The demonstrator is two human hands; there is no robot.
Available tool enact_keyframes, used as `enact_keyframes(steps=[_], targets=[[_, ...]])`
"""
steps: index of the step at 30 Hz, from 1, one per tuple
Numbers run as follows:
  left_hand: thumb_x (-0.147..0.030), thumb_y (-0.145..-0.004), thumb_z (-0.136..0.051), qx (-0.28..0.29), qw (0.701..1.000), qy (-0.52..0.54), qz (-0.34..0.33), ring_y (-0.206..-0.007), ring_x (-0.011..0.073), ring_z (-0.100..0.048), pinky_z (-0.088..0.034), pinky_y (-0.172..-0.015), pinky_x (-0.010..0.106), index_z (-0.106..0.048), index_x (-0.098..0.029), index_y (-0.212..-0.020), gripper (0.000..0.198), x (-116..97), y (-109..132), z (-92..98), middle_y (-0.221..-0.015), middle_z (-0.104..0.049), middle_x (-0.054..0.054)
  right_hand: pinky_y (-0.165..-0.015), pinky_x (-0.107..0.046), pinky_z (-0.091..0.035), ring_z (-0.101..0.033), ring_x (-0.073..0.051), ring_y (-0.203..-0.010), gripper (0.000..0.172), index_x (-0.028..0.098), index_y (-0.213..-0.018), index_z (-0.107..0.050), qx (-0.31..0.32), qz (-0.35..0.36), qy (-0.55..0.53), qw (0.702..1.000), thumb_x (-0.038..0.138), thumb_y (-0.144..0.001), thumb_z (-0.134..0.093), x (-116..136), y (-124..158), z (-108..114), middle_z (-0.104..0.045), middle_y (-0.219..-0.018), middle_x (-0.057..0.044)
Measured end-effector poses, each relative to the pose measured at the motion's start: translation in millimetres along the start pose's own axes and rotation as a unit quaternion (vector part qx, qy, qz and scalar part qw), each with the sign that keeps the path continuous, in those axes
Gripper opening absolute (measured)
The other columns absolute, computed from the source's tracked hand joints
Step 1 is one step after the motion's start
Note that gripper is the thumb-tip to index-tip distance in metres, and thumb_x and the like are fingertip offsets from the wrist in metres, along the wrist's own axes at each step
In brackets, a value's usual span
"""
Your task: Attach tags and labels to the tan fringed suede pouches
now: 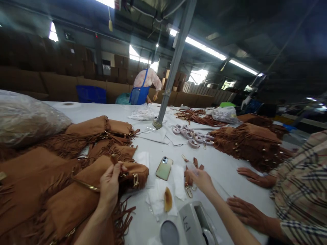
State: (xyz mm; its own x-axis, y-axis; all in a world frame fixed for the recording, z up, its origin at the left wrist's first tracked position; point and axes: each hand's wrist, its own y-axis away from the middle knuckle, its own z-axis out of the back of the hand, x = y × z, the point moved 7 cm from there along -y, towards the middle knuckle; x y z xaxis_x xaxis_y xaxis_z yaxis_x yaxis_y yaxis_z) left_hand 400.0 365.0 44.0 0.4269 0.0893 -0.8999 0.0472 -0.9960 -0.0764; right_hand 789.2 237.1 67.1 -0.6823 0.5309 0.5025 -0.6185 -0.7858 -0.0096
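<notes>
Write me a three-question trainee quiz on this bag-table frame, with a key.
1. True or false: the left hand rests on a brown fringed bag.
2. What lies on the white table between the two hands? A) a phone B) scissors C) a mug
3. Fill in: the right hand holds a small brown strap piece with a gold ____.

Key:
1. True; its fingers pinch the bag near the gold chain.
2. A; the phone lies face down.
3. Clasp, hanging below the hand. A co-worker's hands lie flat on the table to the right.
</notes>
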Motion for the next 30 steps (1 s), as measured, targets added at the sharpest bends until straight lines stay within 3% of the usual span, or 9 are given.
enact_keyframes(steps=[3,5,8,11,17,21,25,27,30], targets=[[-0.047,-0.069,-0.073,0.097,0.993,-0.009,0.061,-0.066,0.0147,-0.06,-0.046,-0.061,0.021,-0.068,-0.014,-0.077,0.034,9,-3,-28.8,-0.07,-0.065,0.002,-0.06,-0.028,-0.041,-0.059,-0.018,-0.059,0.045,0.017,-0.068,-0.065,0.035,0.026,-0.082,0.996,0.053,-0.082,-0.041,17,35,-1,-0.065,-0.059,-0.005],[-0.044,-0.066,-0.076,0.134,0.986,-0.006,0.096,-0.064,0.0156,-0.06,-0.046,-0.059,0.022,-0.068,-0.012,-0.074,0.034,13,-4,-41.2,-0.068,-0.065,0.004,-0.052,-0.026,-0.038,-0.053,-0.015,-0.049,0.05,0.016,-0.076,-0.066,0.08,0.027,-0.176,0.981,0.058,-0.082,-0.039,28,67,-15,-0.061,-0.053,-0.002],[-0.044,-0.067,-0.076,0.145,0.982,0.017,0.122,-0.06,0.0164,-0.061,-0.047,-0.056,0.024,-0.068,-0.011,-0.079,0.036,14,-4,-45.5,-0.07,-0.067,0.006,-0.046,-0.023,-0.033,-0.047,-0.013,-0.044,0.048,0.017,-0.077,-0.064,0.147,0.015,-0.275,0.95,0.06,-0.079,-0.043,46,113,-51,-0.057,-0.049,0.001],[-0.043,-0.069,-0.074,0.107,0.986,0.064,0.112,-0.062,0.0133,-0.06,-0.048,-0.061,0.023,-0.066,-0.013,-0.082,0.034,7,-10,-33.0,-0.07,-0.066,0.002,-0.048,-0.022,-0.033,-0.049,-0.012,-0.049,0.036,0.016,-0.069,-0.062,0.164,0.016,-0.326,0.931,0.053,-0.071,-0.058,60,136,-87,-0.057,-0.053,0.001],[-0.035,-0.075,-0.068,0.033,0.986,0.15,0.062,-0.061,0.0094,-0.058,-0.049,-0.065,0.021,-0.062,-0.015,-0.079,0.021,-29,-34,-2.8,-0.066,-0.062,-0.002,-0.053,-0.024,-0.04,-0.052,-0.014,-0.055,0.025,0.015,-0.076,-0.062,0.066,0.016,-0.384,0.921,0.037,-0.064,-0.066,87,129,-123,-0.059,-0.06,0.001],[-0.03,-0.076,-0.068,0.02,0.983,0.178,0.048,-0.061,0.0097,-0.058,-0.049,-0.065,0.021,-0.062,-0.014,-0.078,0.017,-42,-37,0.2,-0.065,-0.061,-0.002,-0.062,-0.027,-0.045,-0.057,-0.018,-0.067,0.028,0.016,-0.083,-0.066,0.076,0.071,-0.388,0.916,0.035,-0.063,-0.067,145,117,-148,-0.065,-0.07,-0.001],[-0.029,-0.076,-0.068,0.022,0.981,0.189,0.044,-0.062,0.0115,-0.06,-0.05,-0.066,0.025,-0.062,-0.014,-0.077,0.017,-43,-29,0.4,-0.066,-0.061,0.0,-0.071,-0.025,-0.046,-0.06,-0.018,-0.081,0.017,0.019,-0.078,-0.066,0.079,0.111,-0.398,0.907,0.03,-0.064,-0.065,202,108,-174,-0.068,-0.081,0.0],[-0.03,-0.077,-0.068,0.017,0.98,0.196,0.036,-0.062,0.0117,-0.06,-0.05,-0.066,0.025,-0.061,-0.014,-0.078,0.017,-46,-27,5.7,-0.067,-0.061,-0.001,-0.065,-0.026,-0.046,-0.06,-0.018,-0.071,0.01,0.019,-0.067,-0.064,0.083,0.107,-0.388,0.912,0.028,-0.066,-0.062,210,103,-180,-0.066,-0.069,0.001],[-0.033,-0.077,-0.068,-0.007,0.978,0.21,0.009,-0.063,0.0106,-0.059,-0.048,-0.066,0.023,-0.06,-0.016,-0.079,0.019,-54,-33,17.6,-0.067,-0.061,-0.003,-0.057,-0.027,-0.044,-0.057,-0.018,-0.057,0.02,0.019,-0.051,-0.058,0.09,0.101,-0.365,0.921,0.028,-0.068,-0.059,195,97,-173,-0.056,-0.049,0.002]])
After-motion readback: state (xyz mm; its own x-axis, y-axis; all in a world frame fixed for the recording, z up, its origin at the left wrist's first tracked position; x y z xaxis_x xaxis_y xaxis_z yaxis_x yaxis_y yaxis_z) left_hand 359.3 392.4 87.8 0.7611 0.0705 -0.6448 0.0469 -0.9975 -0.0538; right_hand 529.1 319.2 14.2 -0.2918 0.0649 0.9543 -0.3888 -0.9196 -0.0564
